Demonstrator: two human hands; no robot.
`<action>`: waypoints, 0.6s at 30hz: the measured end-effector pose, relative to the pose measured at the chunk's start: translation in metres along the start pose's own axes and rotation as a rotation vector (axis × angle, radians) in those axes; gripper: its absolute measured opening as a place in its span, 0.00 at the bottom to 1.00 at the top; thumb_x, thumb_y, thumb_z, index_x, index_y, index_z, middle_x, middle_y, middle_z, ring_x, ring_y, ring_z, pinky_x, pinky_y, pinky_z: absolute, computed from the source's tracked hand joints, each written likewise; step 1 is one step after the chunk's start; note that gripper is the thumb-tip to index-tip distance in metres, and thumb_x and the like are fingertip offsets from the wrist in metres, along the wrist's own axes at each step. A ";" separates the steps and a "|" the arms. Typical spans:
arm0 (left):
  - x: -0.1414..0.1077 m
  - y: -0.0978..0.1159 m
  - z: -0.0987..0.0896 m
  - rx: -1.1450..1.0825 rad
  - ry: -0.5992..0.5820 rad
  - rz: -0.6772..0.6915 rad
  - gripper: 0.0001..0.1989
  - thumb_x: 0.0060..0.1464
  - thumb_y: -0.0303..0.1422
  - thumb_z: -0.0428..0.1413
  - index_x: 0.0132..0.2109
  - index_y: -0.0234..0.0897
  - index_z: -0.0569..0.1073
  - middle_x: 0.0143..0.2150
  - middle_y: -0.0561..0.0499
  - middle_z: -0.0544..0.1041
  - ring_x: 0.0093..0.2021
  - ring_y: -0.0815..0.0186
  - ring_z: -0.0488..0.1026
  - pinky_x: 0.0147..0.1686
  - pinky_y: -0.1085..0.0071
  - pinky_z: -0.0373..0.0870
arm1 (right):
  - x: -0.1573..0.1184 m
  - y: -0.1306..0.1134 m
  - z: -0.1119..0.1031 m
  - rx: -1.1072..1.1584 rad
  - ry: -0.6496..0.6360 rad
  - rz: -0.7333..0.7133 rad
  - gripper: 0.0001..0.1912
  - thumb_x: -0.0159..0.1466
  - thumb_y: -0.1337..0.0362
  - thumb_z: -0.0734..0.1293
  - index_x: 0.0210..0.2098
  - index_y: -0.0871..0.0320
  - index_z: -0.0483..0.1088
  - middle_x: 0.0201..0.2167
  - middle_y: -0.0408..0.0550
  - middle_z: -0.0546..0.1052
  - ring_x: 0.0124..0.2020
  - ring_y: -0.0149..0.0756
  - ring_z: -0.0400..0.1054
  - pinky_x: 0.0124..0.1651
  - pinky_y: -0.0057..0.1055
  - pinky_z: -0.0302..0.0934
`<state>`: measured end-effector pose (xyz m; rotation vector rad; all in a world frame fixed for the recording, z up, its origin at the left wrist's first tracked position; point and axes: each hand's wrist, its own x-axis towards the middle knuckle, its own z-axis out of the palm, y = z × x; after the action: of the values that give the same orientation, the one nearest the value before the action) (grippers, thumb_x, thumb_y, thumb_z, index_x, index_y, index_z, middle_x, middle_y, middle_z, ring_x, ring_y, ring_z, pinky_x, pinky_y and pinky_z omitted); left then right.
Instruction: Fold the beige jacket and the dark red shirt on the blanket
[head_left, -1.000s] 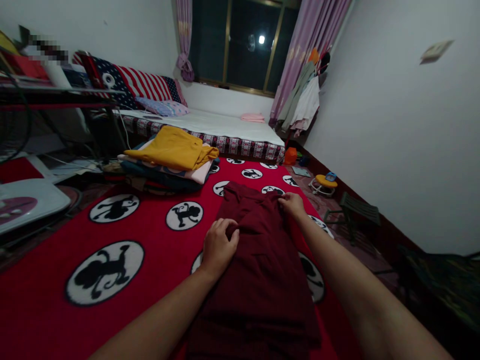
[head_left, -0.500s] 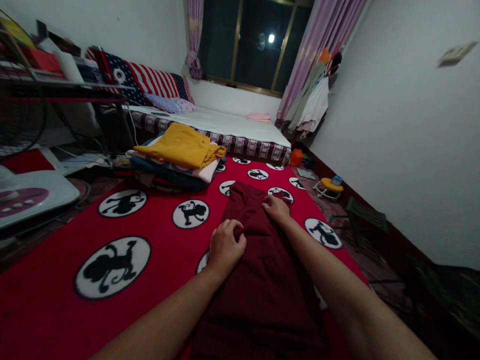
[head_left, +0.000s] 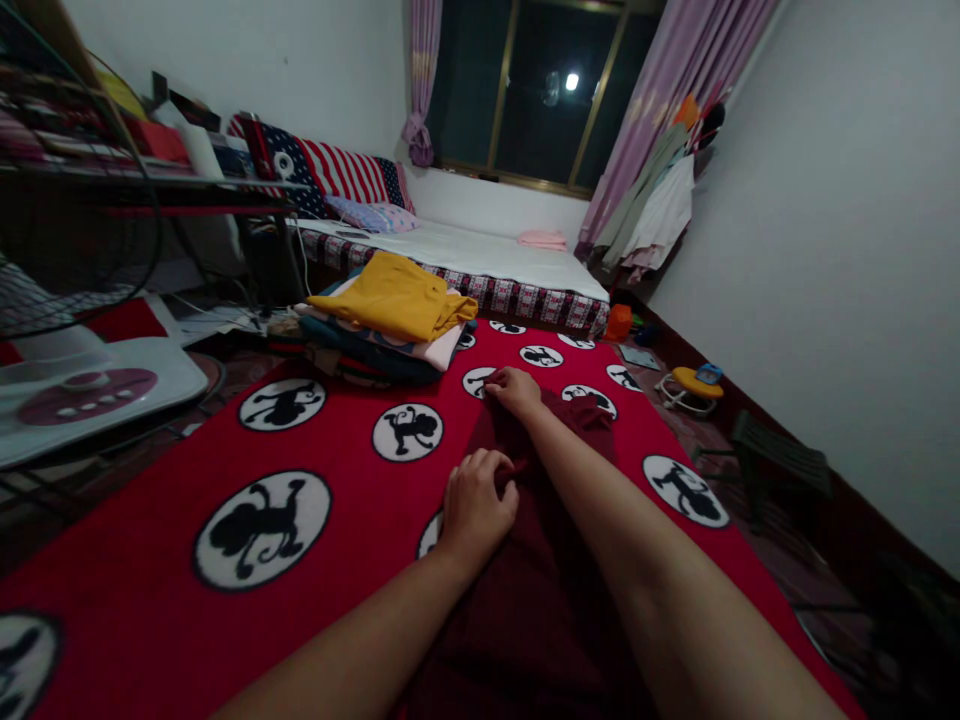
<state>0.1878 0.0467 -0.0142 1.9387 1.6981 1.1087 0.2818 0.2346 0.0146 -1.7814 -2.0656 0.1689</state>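
Observation:
A maroon garment (head_left: 540,580) lies on the red rug with monkey pictures (head_left: 360,530), stretching away from me; its exact kind is not clear. My left hand (head_left: 480,500) is closed on the garment's left edge, thumb and fingers pinching the cloth. Further off, my right hand (head_left: 515,392) reaches across to the far left corner, with its fingers pinched on the fabric there. The right forearm covers part of the garment. At the far right end, some of the cloth is bunched up.
Folded clothes (head_left: 397,310) are stacked beyond my hands, a yellow one on top. Behind them is a bed (head_left: 480,245). A desk (head_left: 225,185) and a white appliance (head_left: 97,400) stand left. On the right are a yellow-topped stool (head_left: 696,382) and a dark folding stool (head_left: 780,455).
My right hand has moved left across the garment, from its far right part to the far left corner. The left hand stays on the left edge. The view has turned slightly left.

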 end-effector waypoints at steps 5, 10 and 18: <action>-0.001 0.003 -0.002 0.000 -0.025 -0.014 0.08 0.50 0.26 0.55 0.39 0.42 0.71 0.39 0.53 0.74 0.43 0.60 0.70 0.44 0.64 0.63 | 0.016 -0.015 0.007 -0.034 -0.002 0.013 0.08 0.58 0.61 0.69 0.37 0.53 0.78 0.40 0.50 0.80 0.45 0.41 0.72 0.44 0.29 0.61; -0.003 0.005 -0.002 0.049 -0.053 -0.034 0.09 0.48 0.25 0.56 0.38 0.42 0.70 0.39 0.51 0.74 0.44 0.59 0.69 0.45 0.63 0.64 | 0.025 -0.020 0.017 0.009 0.000 0.047 0.11 0.59 0.60 0.67 0.39 0.52 0.78 0.42 0.48 0.80 0.46 0.39 0.72 0.44 0.27 0.62; -0.005 0.005 -0.002 0.061 -0.050 -0.059 0.09 0.50 0.28 0.56 0.41 0.41 0.70 0.43 0.49 0.71 0.45 0.59 0.69 0.46 0.63 0.64 | 0.044 0.021 -0.019 0.135 -0.221 0.067 0.10 0.61 0.63 0.66 0.36 0.63 0.78 0.27 0.47 0.79 0.25 0.27 0.69 0.28 0.20 0.59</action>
<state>0.1893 0.0408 -0.0111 1.9227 1.7698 0.9898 0.3039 0.2783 0.0343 -1.8199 -2.0859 0.5332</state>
